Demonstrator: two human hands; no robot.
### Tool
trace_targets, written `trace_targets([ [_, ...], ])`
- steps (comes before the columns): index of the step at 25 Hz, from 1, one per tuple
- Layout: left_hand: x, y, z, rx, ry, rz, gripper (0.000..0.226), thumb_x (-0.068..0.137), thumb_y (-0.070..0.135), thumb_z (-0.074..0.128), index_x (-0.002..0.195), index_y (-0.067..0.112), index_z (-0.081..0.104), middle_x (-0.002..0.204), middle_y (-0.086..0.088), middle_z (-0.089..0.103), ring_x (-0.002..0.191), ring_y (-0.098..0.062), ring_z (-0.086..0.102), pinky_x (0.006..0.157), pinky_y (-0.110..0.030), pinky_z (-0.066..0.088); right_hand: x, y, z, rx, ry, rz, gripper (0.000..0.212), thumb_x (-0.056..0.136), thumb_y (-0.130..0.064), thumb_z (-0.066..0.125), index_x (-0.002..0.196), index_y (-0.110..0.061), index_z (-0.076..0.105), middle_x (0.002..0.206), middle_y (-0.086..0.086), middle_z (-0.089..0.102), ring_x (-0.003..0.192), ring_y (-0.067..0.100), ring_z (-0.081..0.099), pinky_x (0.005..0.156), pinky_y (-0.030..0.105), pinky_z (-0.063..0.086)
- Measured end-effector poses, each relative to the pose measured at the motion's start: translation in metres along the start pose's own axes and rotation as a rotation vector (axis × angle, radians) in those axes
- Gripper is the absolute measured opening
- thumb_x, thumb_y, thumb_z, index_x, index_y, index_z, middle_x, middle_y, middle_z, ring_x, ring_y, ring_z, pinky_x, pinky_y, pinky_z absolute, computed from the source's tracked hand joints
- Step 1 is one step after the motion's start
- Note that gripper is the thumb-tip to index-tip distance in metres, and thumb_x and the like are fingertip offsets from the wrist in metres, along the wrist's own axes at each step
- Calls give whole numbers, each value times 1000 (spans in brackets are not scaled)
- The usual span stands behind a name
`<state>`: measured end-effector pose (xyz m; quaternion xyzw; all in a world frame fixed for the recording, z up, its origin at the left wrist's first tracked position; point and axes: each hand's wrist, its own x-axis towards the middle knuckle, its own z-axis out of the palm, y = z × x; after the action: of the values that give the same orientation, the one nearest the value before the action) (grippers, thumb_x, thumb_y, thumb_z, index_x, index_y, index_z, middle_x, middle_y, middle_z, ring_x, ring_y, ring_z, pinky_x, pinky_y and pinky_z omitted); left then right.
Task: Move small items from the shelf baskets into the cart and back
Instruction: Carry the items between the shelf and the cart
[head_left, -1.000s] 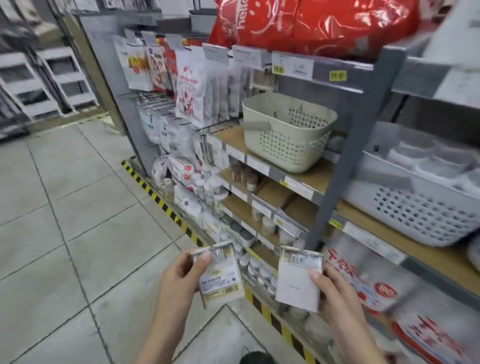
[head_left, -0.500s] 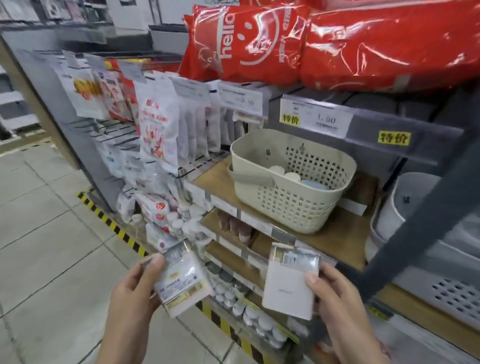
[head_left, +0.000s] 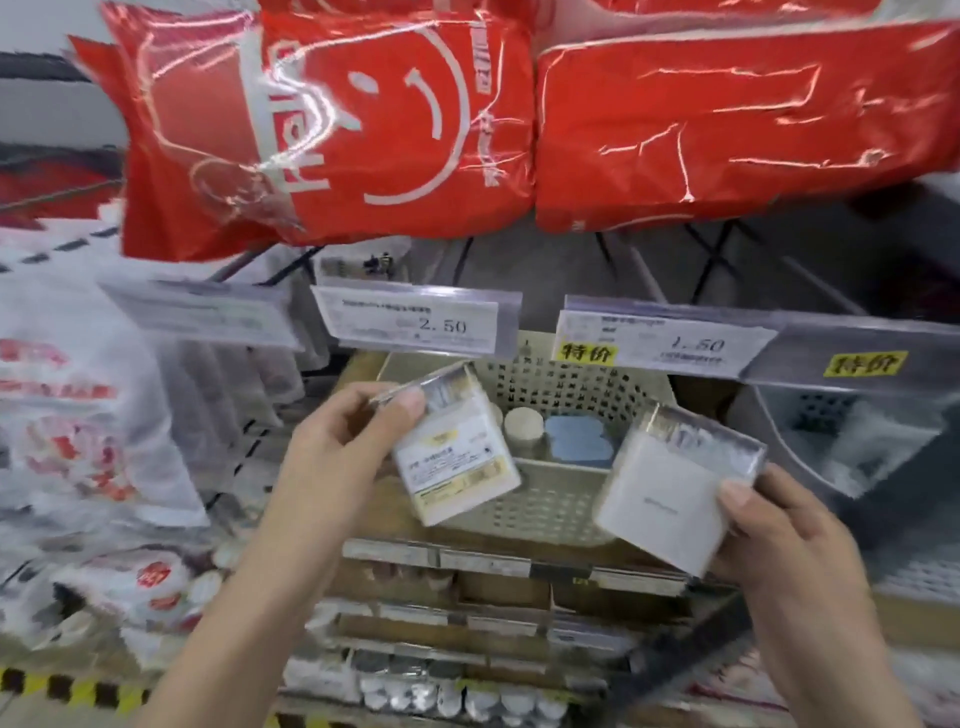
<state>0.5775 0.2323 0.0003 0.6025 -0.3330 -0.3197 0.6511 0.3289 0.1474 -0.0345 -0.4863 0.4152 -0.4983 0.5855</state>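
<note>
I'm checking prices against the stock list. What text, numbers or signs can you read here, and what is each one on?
"2.50": middle shelf price tag.
"1.50" and yellow "特价": right-hand price tag.
"特价": yellow sticker on the shelf rail further right.
"hello", partly creased, with a smiley: red plastic package on the top shelf.
Too blurred to read: the packet in the left hand, the packet in the right hand, the leftmost price tag.

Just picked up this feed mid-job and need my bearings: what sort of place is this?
Most likely a retail shop aisle. Price tags with 2.50 and 1.50 hang along the shelf edge, red packaged goods fill the shelf above, and a beige basket of small items sits on the shelf.
</note>
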Motion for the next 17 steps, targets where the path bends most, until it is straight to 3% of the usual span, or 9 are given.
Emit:
trace_targets([
  [2,20,1,8,46,-63,18,22,73,38,63,87,23,69,76,8,71,71,-6,66,66,-25,48,5,0,3,-33,61,-15,33,64,-23,72,94,-11,65,95,12,72,81,20,66,60,20,55],
  [7,64,-9,29,209,-149,64,10,86,28,64,96,26,67,90,15,71,86,2,64,67,-15,45,20,-11,9,-73,134,-72,65,50,-50,81,102,-16,64,104,7,72,91,18,68,77,33,56],
  [10,85,-17,40,301,-307,89,13,81,32,70,91,26,65,86,13,70,82,1,64,68,-14,49,32,-14,15,-44,130,-131,22,80,-19,67,101,-19,63,100,-2,73,90,10,69,68,21,56],
  [13,106,-32,51,447,-593,19,22,77,30,75,96,30,63,88,17,69,82,4,65,75,-16,52,41,-13,26,-47,86,-151,25,90,-3,54,103,-22,62,99,-11,73,93,6,68,67,16,54],
  [16,126,-50,70,686,-760,-24,40,71,34,80,104,17,64,98,2,68,92,-13,64,82,-33,54,47,-8,25,-41,91,-151,27,89,-2,56,106,-23,62,104,-8,72,99,10,67,72,20,55],
  [17,130,-55,77,743,-783,-23,40,69,32,82,100,14,64,97,-1,68,91,-16,63,80,-31,53,50,-7,23,-33,104,-153,27,88,-2,57,107,-22,61,105,-7,72,100,11,67,74,23,55],
])
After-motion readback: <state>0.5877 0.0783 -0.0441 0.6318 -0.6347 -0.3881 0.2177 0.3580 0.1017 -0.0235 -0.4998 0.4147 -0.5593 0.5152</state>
